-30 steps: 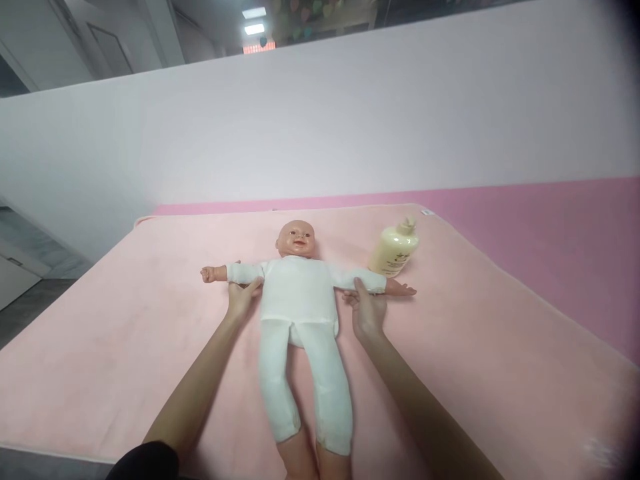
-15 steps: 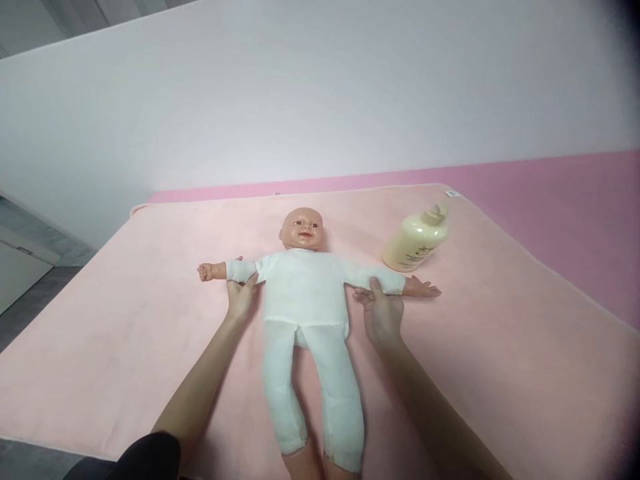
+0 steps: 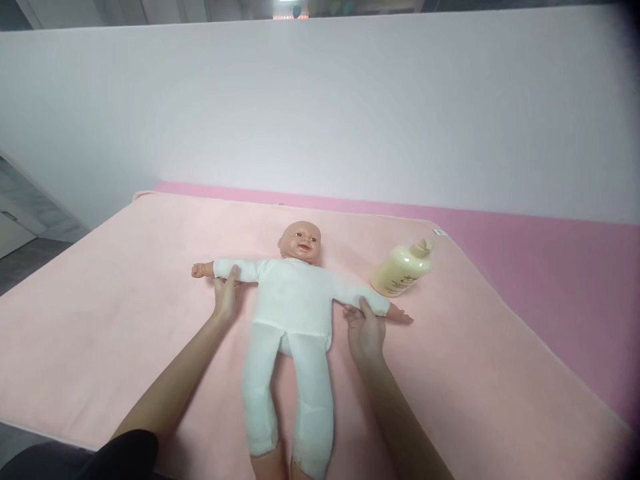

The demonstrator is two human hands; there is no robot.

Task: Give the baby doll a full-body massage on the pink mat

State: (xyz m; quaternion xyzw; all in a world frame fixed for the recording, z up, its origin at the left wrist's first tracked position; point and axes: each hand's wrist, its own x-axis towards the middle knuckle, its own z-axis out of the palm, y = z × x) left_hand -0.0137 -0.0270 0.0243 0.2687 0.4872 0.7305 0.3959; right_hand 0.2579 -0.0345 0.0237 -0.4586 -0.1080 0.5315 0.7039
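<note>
A baby doll (image 3: 293,300) with a white cloth body lies on its back, arms spread wide, its lower legs cut off by the bottom of the view. My left hand (image 3: 226,295) grips the doll's arm on the left, thumb on top near the forearm and fingers underneath. On the other side, my right hand (image 3: 367,330) holds the doll's other arm, with the thumb over the sleeve and the fingers curled below it. Just beyond that arm stands a pale yellow pump bottle (image 3: 401,270) with printed lettering.
A pink towel (image 3: 150,347) is spread beneath the doll, with a small white tag at its far right corner. Brighter pink surface (image 3: 540,287) shows to the right. A white partition (image 3: 320,113) rises behind.
The view has tilted and shifted. My left hand has slid along the doll's arm from near the elbow toward its wrist. My right hand stays on the other arm.
</note>
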